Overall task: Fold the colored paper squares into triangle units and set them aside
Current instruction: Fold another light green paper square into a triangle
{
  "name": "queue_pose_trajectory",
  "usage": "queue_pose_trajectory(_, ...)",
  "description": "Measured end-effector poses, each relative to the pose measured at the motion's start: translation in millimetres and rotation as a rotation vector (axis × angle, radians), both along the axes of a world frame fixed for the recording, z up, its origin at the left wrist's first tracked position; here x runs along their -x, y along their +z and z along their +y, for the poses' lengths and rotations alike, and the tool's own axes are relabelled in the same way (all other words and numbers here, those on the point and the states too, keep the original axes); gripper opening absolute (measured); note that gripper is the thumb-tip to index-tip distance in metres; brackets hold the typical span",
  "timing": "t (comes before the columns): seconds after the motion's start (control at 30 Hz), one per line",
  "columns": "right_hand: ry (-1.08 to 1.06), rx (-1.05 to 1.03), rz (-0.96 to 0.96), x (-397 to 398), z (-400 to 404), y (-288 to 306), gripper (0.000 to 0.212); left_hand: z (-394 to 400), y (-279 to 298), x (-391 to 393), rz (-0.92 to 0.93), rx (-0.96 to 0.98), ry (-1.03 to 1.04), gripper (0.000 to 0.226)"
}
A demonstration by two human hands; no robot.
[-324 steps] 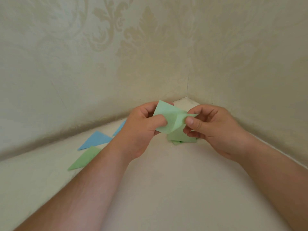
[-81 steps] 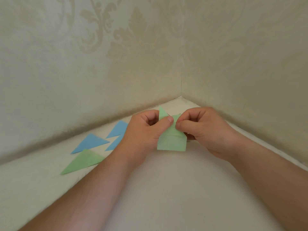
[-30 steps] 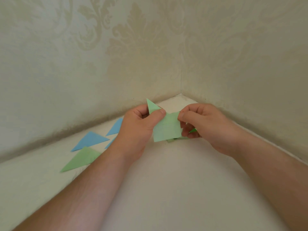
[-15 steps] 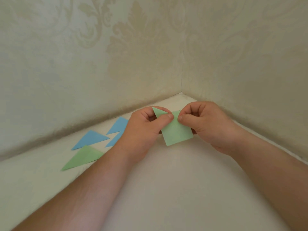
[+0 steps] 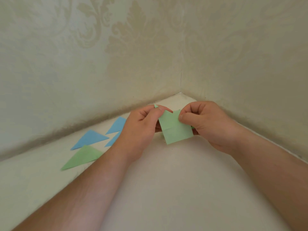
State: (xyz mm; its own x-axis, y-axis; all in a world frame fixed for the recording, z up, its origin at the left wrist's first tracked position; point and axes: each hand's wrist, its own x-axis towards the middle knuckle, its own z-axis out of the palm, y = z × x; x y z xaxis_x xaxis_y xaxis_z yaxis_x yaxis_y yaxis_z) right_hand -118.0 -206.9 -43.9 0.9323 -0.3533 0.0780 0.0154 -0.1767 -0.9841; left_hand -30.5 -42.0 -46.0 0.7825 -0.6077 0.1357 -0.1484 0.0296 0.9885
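- The folded paper is showing pale green.
- One triangle is showing green, three triangles blue.
- The wallpaper is showing a cream damask pattern.
- The surface is looking off-white.

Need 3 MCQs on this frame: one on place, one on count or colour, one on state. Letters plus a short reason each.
1. Where do the finished triangles lie?
A. left of the left hand, near the wall
B. right of the right hand
C. stacked under the forearms

2. How many blue triangles show?
A. one
B. three
C. five

3. How is the green paper held?
A. lying flat, untouched
B. in the right hand alone
C. pinched by both hands

Key:
1 A: the green triangle and the blue triangles lie on the white surface left of the left hand.
2 B: three blue pieces show, one partly hidden by the hand.
3 C: the left hand and the right hand each pinch the green paper at its upper edge.
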Motion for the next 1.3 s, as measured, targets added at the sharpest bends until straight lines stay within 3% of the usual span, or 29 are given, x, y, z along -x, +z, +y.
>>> queue_pose_trajectory(0.2, 0.026, -0.039, 0.025, 0, 2, 0, 0.016, -1, 1, -3, 0.098, 0.019, 0.012, 0.05)
queue_pose_trajectory(0.37, 0.063, -0.144, 0.012, 2, 2, 3, 0.017, -1, -3, -3, 0.104, 0.0, -0.056, 0.02)
queue_pose_trajectory(0.43, 0.036, -0.155, -0.02, 0, 2, 2, 0.01, 0, -5, -4, 0.088, -0.006, -0.066, 0.018)
queue_pose_trajectory(0.5, -0.005, -0.082, -0.079, -1, 0, -2, 0.008, -1, -6, -4, 0.104, 0.001, -0.049, 0.02)
queue_pose_trajectory(0.67, -0.016, 0.357, -0.132, 1, 4, -7, 0.029, -3, -5, -5, 0.205, 0.044, -0.048, 0.021)
queue_pose_trajectory(0.93, -0.088, 0.332, -0.193, 0, 0, -7, 0.03, -4, -7, -3, 0.166, 0.064, -0.105, 0.039)
queue_pose_trajectory(1.3, -0.09, 0.29, -0.201, 0, 1, -9, 0.02, -3, -5, -1, 0.185, 0.086, -0.127, 0.025)
